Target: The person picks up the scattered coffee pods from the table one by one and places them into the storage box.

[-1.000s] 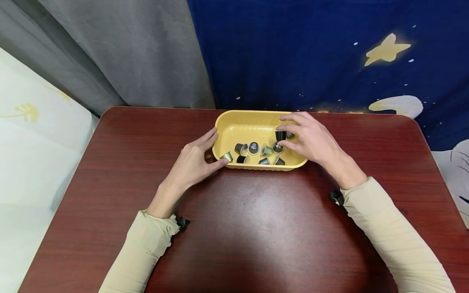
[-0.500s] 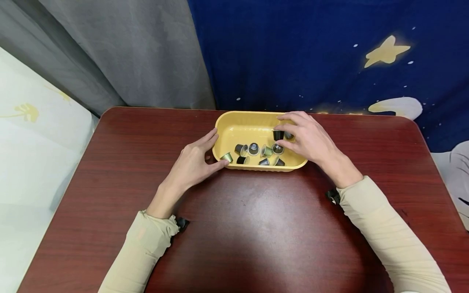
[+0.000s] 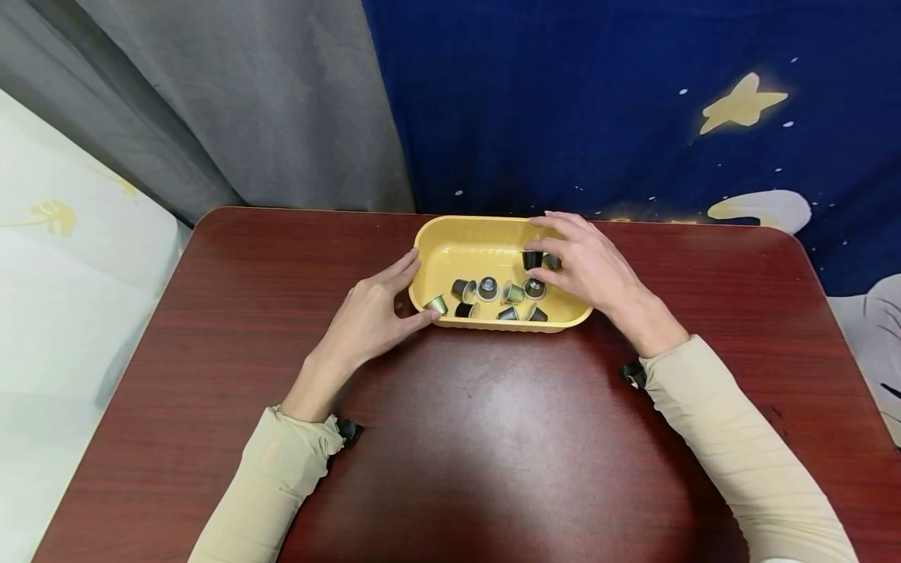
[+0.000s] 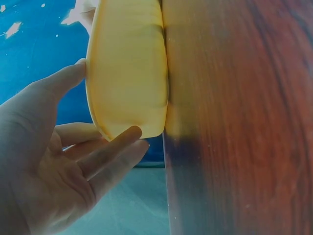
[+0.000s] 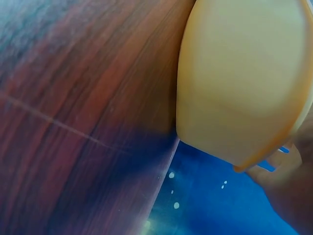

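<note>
A yellow tub (image 3: 468, 233) sits near the table's far edge, with several coffee capsules inside, among them a green capsule (image 3: 513, 293) and a dark upright one (image 3: 488, 288). My right hand (image 3: 591, 262) reaches over the tub's right end and pinches a black coffee capsule (image 3: 532, 259) between thumb and fingers, above the others. My left hand (image 3: 373, 313) rests against the left end, thumb at the front rim and fingers extended along the end wall. In the left wrist view this left hand (image 4: 63, 152) touches the tub; the tub's wall hides the capsules in both wrist views.
The dark red wooden table (image 3: 493, 438) stretches in front of the tub. Behind it hang a grey curtain (image 3: 281, 102) and a blue curtain (image 3: 549, 102) with stars. A pale patterned surface (image 3: 63, 258) lies to the left of the table.
My right hand has shifted slightly left inside the tub with the black coffee capsule still pinched. The left hand and the tub stay in place.
</note>
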`<state>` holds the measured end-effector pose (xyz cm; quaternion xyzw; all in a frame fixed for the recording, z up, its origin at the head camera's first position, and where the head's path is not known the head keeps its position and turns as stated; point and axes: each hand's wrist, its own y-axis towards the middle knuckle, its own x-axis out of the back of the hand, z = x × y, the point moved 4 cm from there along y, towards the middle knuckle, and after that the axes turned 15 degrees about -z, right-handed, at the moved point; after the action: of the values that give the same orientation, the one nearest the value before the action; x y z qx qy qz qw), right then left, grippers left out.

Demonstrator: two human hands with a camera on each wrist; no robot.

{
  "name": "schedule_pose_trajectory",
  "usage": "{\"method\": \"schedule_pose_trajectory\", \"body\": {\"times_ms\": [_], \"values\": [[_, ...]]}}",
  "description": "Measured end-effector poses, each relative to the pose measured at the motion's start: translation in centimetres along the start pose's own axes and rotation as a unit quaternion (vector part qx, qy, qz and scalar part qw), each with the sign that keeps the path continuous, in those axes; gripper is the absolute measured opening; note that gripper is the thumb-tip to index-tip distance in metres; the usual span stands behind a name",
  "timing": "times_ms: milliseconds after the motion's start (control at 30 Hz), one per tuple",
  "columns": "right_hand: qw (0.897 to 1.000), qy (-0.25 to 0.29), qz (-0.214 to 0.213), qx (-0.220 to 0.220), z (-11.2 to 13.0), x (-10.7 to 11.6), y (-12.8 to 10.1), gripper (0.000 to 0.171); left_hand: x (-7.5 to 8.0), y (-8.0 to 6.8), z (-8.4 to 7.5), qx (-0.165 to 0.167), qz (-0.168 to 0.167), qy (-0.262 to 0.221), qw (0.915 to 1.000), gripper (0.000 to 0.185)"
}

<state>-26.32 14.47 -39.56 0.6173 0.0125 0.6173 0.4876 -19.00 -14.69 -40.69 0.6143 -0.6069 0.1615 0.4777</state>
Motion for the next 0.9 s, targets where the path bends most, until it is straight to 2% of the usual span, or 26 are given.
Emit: {"method": "schedule_pose_trajectory", "body": {"times_ms": [567,900], "values": [[0.998,-0.029,0.037,-0.029,-0.2,-0.9,0.0,0.036,0.0,-0.2,0.1,-0.004,0.001,0.008,1.0000,0.083],[0.998,-0.026,0.032,-0.045,-0.2,-1.3,0.0,0.036,0.0,-0.1,0.1,-0.003,0.003,0.012,0.9999,0.083]]}}
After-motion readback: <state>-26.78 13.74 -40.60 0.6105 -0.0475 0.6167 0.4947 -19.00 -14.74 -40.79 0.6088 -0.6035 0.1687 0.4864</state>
